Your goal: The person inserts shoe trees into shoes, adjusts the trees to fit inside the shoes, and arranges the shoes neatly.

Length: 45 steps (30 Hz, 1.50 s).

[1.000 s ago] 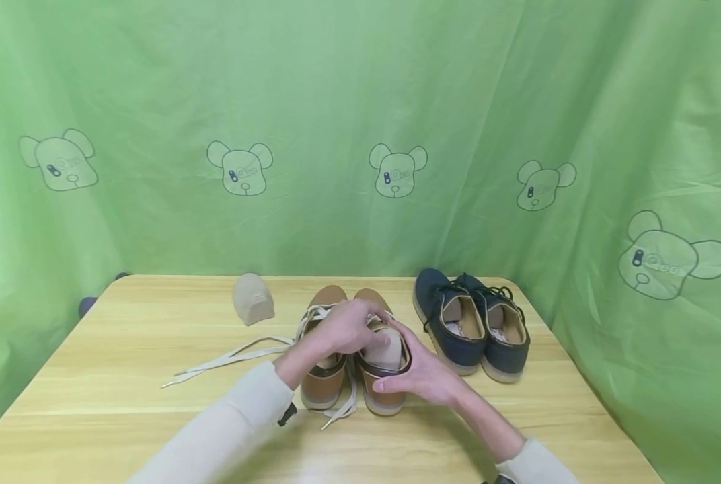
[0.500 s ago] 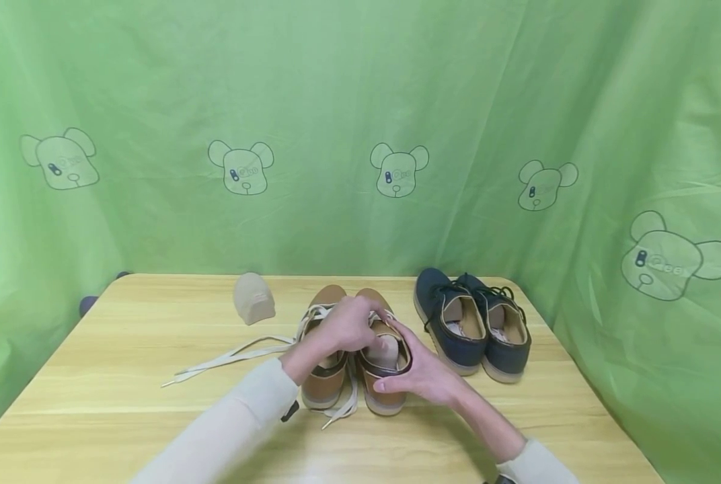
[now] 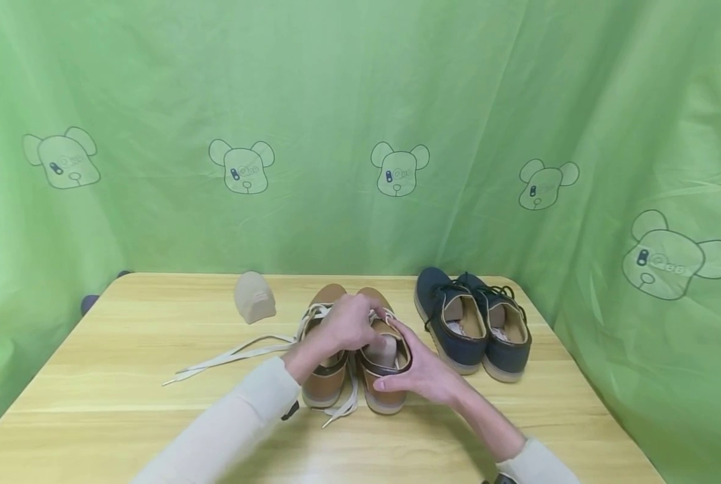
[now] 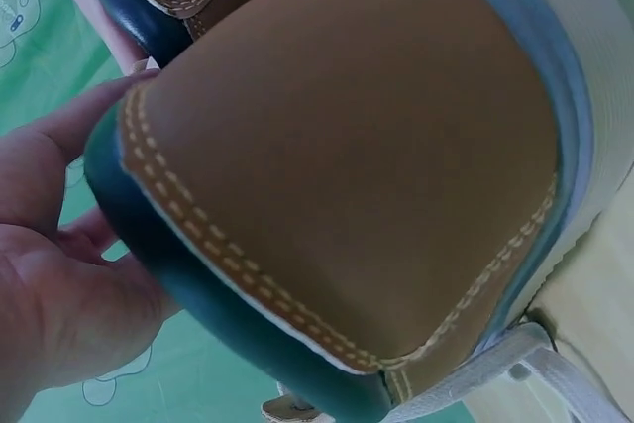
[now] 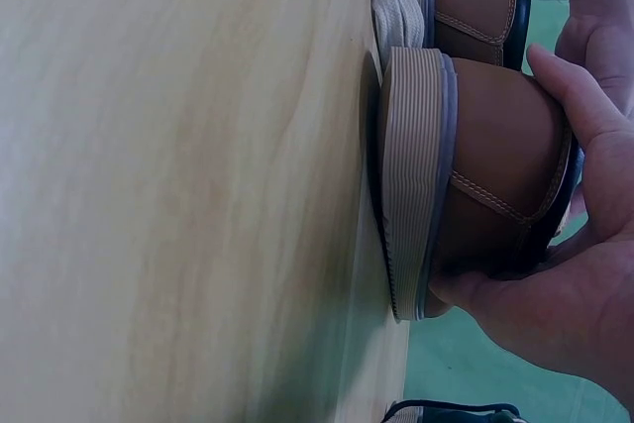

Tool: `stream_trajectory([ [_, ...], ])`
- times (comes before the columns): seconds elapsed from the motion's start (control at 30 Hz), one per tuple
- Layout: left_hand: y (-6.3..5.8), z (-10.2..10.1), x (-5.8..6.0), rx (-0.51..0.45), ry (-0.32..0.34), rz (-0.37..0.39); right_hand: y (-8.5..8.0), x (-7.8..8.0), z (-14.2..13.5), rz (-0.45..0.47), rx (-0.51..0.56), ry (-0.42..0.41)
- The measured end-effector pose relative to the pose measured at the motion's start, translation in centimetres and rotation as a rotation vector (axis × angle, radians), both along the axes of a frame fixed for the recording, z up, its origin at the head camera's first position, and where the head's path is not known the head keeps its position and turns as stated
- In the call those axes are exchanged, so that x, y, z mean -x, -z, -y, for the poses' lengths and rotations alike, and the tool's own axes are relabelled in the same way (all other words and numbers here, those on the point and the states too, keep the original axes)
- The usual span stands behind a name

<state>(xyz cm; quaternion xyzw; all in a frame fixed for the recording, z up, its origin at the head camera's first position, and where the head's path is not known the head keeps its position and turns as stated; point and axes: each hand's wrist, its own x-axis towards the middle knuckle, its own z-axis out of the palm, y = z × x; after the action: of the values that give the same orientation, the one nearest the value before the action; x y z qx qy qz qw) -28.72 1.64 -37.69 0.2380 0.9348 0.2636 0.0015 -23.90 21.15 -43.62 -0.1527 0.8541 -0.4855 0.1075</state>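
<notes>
Two tan brown lace-up shoes stand side by side, the left shoe point(image 3: 324, 386) and the right shoe point(image 3: 385, 398), heels toward me. My left hand point(image 3: 350, 324) reaches over the left shoe. Its fingers curl over the laced front of the right shoe and its thumb dips into the opening, onto a beige insert point(image 3: 387, 353) partly hidden inside. With fingers along the far side and thumb at the heel, my right hand point(image 3: 421, 366) grips that same shoe; the right wrist view shows the hand point(image 5: 594, 195) round its back. A matching beige toe-shaped insert point(image 3: 254, 297) lies at the back left.
A pair of navy lace-up shoes point(image 3: 466, 346) stands at the right of the wooden table point(image 3: 124, 417). Loose white laces point(image 3: 233, 356) trail left from the left brown shoe, and another lace end lies between the heels. A green curtain point(image 3: 312, 81) surrounds the table.
The beige insert sits a little deeper in the right brown shoe, with my left thumb following it in. My right hand has held its place on the shoe.
</notes>
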Motion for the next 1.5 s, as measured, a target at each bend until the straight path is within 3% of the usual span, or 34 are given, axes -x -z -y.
stream_trajectory([
  [0.6, 0.6, -0.1, 0.1, 0.034, -0.038, 0.014, 0.0, 0.1, 0.0, 0.011, -0.031, 0.017],
  [1.13, 1.1, -0.9, 0.0, 0.131, -0.007, -0.199, -0.1, 0.0, 0.3, 0.022, -0.044, 0.039],
  [1.5, 1.3, -1.2, -0.2, 0.192, -0.008, -0.227, -0.3, -0.2, 0.3, 0.024, -0.031, 0.039],
])
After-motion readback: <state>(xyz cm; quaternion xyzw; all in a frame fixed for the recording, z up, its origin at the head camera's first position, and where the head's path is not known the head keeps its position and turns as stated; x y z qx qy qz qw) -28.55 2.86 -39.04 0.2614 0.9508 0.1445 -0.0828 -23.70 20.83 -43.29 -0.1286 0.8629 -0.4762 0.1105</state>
